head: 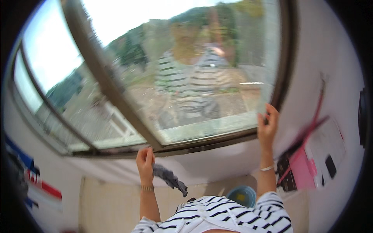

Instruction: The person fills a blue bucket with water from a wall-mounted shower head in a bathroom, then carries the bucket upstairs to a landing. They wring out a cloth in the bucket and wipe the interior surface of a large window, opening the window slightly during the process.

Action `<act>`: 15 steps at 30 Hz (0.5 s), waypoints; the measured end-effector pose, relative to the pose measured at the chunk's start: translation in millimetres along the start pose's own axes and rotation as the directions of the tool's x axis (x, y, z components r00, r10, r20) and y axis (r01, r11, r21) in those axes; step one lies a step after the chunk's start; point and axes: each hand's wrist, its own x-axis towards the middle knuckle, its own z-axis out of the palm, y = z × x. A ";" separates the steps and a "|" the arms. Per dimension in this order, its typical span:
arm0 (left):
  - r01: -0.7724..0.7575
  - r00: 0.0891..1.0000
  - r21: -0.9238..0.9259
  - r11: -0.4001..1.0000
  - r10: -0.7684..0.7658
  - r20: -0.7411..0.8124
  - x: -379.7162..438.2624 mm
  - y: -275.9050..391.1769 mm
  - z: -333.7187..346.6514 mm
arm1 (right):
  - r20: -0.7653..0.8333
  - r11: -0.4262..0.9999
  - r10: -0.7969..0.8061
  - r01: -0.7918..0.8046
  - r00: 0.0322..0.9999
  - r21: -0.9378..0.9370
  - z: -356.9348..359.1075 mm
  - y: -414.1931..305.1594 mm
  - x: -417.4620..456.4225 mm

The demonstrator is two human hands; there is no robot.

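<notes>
A wide window with a brown metal frame (112, 90) fills the upper view. My left hand (145, 159) is closed on a dark grey cloth (170, 178), which hangs down to the right, just below the frame's bottom rail near the upright. My right hand (268, 123) is raised at the lower right corner of the window pane (201, 87), fingers bent and somewhat apart, by the side frame. No object shows in it; whether its fingertips touch the frame is unclear. The glass reflects a striped shirt.
A blue round basin (242, 195) with something yellow inside stands on the tiled floor (113, 204). At the right are a pink container (303, 169), a white panel (326, 148) and a pink stick (314, 119). Blue and red-white items (48, 189) lie at the left.
</notes>
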 end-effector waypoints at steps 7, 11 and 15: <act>-0.376 0.787 0.532 0.759 0.565 -0.249 81.4 66.7 -68.3 | 0.160 0.978 0.059 -0.089 0.985 0.191 14.4 -21.0 -28.7; -0.330 0.783 0.768 0.549 0.614 -0.103 119.7 107.3 -73.5 | 0.199 0.977 0.077 -0.114 0.977 0.178 22.2 -28.3 -34.1; -0.386 0.741 0.829 0.405 0.671 0.018 156.0 117.0 -68.1 | 0.206 0.984 0.034 -0.069 0.978 0.163 30.2 -35.3 -37.4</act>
